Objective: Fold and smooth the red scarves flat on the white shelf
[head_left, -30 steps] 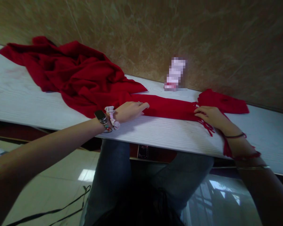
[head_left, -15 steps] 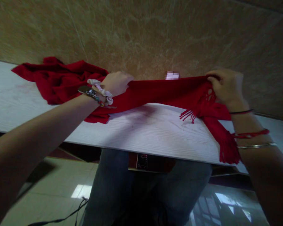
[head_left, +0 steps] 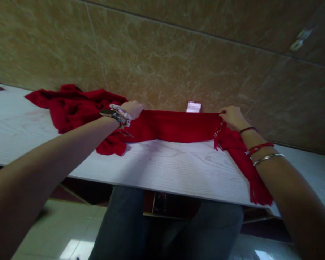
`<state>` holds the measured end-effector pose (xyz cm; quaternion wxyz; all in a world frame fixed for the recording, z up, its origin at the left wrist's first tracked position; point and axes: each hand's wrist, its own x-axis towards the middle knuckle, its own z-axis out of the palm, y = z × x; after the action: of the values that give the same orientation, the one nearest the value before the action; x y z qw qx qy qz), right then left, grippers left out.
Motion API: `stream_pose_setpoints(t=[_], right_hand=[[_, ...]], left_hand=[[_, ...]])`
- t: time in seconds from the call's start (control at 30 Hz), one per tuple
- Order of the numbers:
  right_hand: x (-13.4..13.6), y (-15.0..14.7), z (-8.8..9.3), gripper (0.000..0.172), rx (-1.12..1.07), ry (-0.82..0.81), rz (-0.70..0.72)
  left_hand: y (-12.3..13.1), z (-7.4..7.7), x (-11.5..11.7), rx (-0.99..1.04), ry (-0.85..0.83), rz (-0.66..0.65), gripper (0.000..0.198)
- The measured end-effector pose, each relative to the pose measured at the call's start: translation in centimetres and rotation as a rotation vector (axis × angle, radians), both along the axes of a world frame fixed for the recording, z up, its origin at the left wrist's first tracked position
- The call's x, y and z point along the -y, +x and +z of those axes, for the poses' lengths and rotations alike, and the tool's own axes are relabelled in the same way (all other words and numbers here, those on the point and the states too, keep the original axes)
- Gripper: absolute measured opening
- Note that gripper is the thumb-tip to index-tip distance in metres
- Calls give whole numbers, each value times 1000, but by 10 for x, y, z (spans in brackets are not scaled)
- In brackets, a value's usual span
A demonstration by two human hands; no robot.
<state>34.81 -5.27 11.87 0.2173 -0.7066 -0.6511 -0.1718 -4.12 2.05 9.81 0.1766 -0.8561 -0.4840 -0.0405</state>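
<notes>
Scarf (head_left: 178, 126), red and fringed, lies lengthwise along the white worktop (head_left: 176, 164), its middle stretch spread between the person's two hands near the foot of the tiled wall (head_left: 162, 65). The right grip (head_left: 231, 117) pinches the upper corner of that stretch, just above a short fringe (head_left: 218, 139). The left grip (head_left: 132, 109) is closed over the top edge at the other end; its fingertips are mostly hidden, yet the taut line running from it suggests a firm hold.

As for progress, the part between the hands looks fairly smooth and straight, with a gentle wave along its lower edge, so this portion seems largely done. What is left appears to be the crumpled heap (head_left: 76, 108) beyond the left grip, where the cloth sits in loose folds, and the slanting tail at the right, which ends in a longer fringe (head_left: 260, 196) near the front edge. Whether that tail belongs to the same length, I cannot tell. Behind the spread part stands a small pale object (head_left: 194, 107), blurred out, partly hidden by the cloth.
</notes>
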Motion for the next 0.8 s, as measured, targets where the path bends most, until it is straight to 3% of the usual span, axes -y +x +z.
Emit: stream_pose_setpoints(t=[0.03, 0.1, 0.17, 0.23, 0.3, 0.37, 0.47, 0.57, 0.63, 0.73, 0.8], right_hand=[[-3, -1, -2, 18, -54, 54, -20], [-3, -1, -4, 25, -146, 200, -55], [7, -1, -6, 28, -161, 338, -44], [28, 1, -15, 25, -53, 383, 38], [56, 5, -33, 22, 88, 295, 161], [87, 8, -57, 22, 165, 207, 249], [126, 10, -98, 24, 255, -5, 357], [151, 8, -123, 25, 332, -221, 428], [158, 6, -122, 25, 332, -317, 463], [151, 1, -102, 25, 264, -410, 543], [136, -7, -88, 27, 208, -344, 493]], left_hand=[[0, 7, 3, -6, 46, 76, 30], [-1, 25, 13, 43, 179, 104, 33], [-5, 38, 24, 78, 278, 53, 35], [-10, 36, 34, 35, 251, -87, 31], [-18, 15, 45, -90, 91, -316, 27], [-27, -16, 57, -196, -85, -452, 26], [-40, -59, 74, -292, -220, -515, 22], [-43, -72, 88, -355, -209, -483, 25], [-40, -65, 92, -384, -223, -447, 23], [-23, -48, 89, -371, -331, -468, 21], [0, -40, 85, -298, -358, -493, 23]])
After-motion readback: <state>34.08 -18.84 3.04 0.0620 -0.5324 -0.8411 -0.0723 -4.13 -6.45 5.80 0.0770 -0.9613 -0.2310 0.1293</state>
